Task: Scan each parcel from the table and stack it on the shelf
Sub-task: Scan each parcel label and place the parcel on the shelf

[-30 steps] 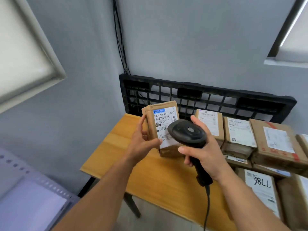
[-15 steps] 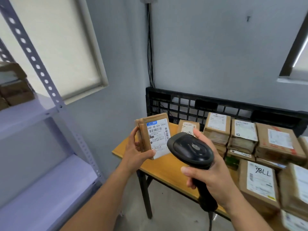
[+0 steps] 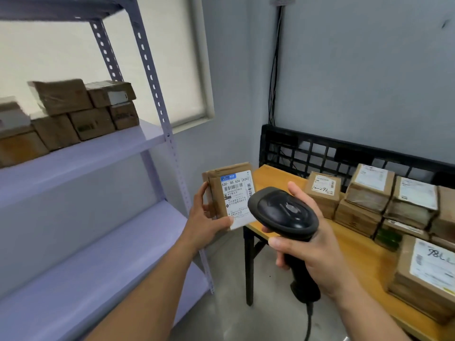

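While your left hand (image 3: 205, 223) grips one parcel (image 3: 231, 193), right hand (image 3: 317, 254) the scanner (image 3: 285, 212): several boxes (image 3: 81, 114) shelved; many wait on worktop (image 3: 357, 252).

Background: grey wall (image 3: 369, 82), small dark mark (image 3: 444, 23) top right. Window at left, pale roller blind (image 3: 172, 57) down, off-white frame (image 3: 208, 70). Bundle of black cables (image 3: 274, 70) runs up the wall corner, held by a clip (image 3: 282, 0) at the top. Black plastic pallet (image 3: 295, 143) stands on edge against the wall; cables drop behind it. Grey concrete floor (image 3: 221, 316). Something green (image 3: 387, 238) at right, can't tell what.
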The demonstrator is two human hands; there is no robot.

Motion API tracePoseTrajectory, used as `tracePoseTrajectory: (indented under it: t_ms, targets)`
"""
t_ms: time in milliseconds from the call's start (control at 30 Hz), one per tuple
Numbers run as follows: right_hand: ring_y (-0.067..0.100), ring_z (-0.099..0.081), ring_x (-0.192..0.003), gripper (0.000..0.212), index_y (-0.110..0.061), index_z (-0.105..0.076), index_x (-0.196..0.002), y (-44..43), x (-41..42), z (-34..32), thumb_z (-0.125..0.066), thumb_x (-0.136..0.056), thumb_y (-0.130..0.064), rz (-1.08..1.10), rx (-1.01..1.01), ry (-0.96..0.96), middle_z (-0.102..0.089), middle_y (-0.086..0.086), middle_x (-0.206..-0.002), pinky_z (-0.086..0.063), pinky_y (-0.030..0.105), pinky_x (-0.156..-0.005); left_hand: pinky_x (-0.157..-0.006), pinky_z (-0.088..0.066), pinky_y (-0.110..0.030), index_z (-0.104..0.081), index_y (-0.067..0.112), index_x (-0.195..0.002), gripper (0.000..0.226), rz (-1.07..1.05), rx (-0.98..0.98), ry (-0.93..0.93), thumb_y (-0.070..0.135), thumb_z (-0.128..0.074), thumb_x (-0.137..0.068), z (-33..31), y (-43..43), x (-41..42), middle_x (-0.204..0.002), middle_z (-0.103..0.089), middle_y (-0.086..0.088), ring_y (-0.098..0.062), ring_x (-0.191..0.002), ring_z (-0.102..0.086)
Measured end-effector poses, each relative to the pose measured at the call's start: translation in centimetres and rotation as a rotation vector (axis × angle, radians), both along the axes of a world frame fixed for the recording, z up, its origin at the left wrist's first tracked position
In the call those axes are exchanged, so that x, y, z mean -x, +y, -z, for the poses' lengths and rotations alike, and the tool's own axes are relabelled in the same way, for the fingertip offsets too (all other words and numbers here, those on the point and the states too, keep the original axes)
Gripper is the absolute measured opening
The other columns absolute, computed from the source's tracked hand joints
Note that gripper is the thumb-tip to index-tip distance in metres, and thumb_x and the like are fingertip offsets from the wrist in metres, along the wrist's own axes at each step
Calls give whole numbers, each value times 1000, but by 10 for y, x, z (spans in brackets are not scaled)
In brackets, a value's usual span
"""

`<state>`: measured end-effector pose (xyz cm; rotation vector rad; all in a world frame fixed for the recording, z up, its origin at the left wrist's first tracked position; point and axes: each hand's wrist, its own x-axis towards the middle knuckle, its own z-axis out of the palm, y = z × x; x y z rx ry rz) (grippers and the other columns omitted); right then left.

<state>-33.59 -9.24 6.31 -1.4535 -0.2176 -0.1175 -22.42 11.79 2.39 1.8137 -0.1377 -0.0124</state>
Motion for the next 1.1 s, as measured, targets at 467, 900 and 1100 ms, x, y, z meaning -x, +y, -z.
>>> tracePoseTrajectory:
  t_ms: [467,900,1100]
  targets:
    - [32,-58,-49,98,-54,-37,-137,86,-10,-12,-79,-64,-5,-102,-2,-42,-70,26,-91,-48,36,-44,-67,-56,-18,-21,39,-146,98,-95,-26,-25,1,-78,-75,-12,86,10,-104,-60,2,-3,-90,-64]
    - [35,-56,-51,98,-48,-41,-140,103,-19,-6,-82,-67,3,-166,19,30,-68,25,-85,-48,38,-47,-70,-54,-18,-19,40,-145,99,-150,-65,-4,5,-80,-75,-13,113,8,-109,-61,0,-8,-94,-62]
    - [33,-55,-47,95,-45,-42,-138,109,-19,-4,-78,-62,-1,-182,-35,61,-67,19,-73,-46,35,-44,-60,-50,-11,-20,44,-141,97,-204,-58,-2,2,-78,-75,-16,121,15,-110,-63,-5,-11,-96,-63]
